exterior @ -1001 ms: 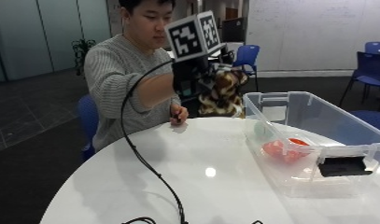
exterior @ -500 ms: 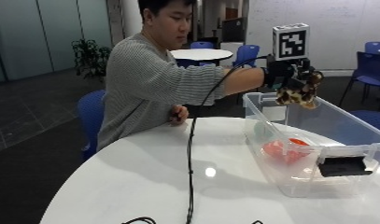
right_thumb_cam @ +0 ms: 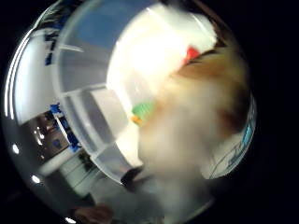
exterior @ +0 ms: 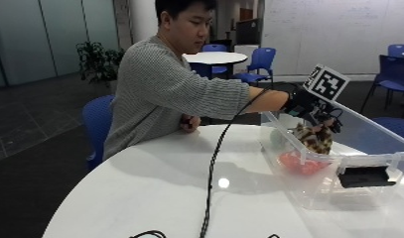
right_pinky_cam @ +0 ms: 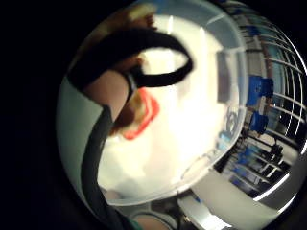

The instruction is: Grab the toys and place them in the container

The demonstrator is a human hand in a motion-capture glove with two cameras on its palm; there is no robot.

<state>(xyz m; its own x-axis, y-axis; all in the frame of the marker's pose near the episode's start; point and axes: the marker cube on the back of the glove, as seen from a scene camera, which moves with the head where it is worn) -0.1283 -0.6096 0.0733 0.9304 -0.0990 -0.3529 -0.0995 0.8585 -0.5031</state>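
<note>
1. Placement is the step in hand, by my reading; the gloved right hand (exterior: 306, 110) is reached over the rim of the clear plastic container (exterior: 386, 161) and carries a brown-and-cream spotted plush toy (exterior: 315, 137) inside its walls.

2. Grip: the outside view shows the plush toy hanging directly beneath the glove, so the hand appears closed round its upper part; the fingers themselves are too hidden to say exactly how they curl.

3. Position of the toy: it is inside the container's outline and above its floor; whether its lower end already touches the floor or the other toys I cannot tell; in the thumb-side palm view its blurred fur (right_thumb_cam: 196, 126) fills much of the picture, close to the palm.

4. Already in the container: a red toy (exterior: 299, 162) lies on the floor below the plush one; the little-finger palm view shows the same red toy (right_pinky_cam: 144, 117) on the pale floor; a small green and orange piece (right_thumb_cam: 142, 112) lies beside it.

5. Next move, as a judgement: let go once the toy is low enough to settle on the floor, then lift the hand out over the rim without catching the near wall.

6. Surroundings: the container stands on a round white table (exterior: 162, 193); the bare hand (exterior: 188, 122) rests at the table's far edge, well apart from the container.
</note>
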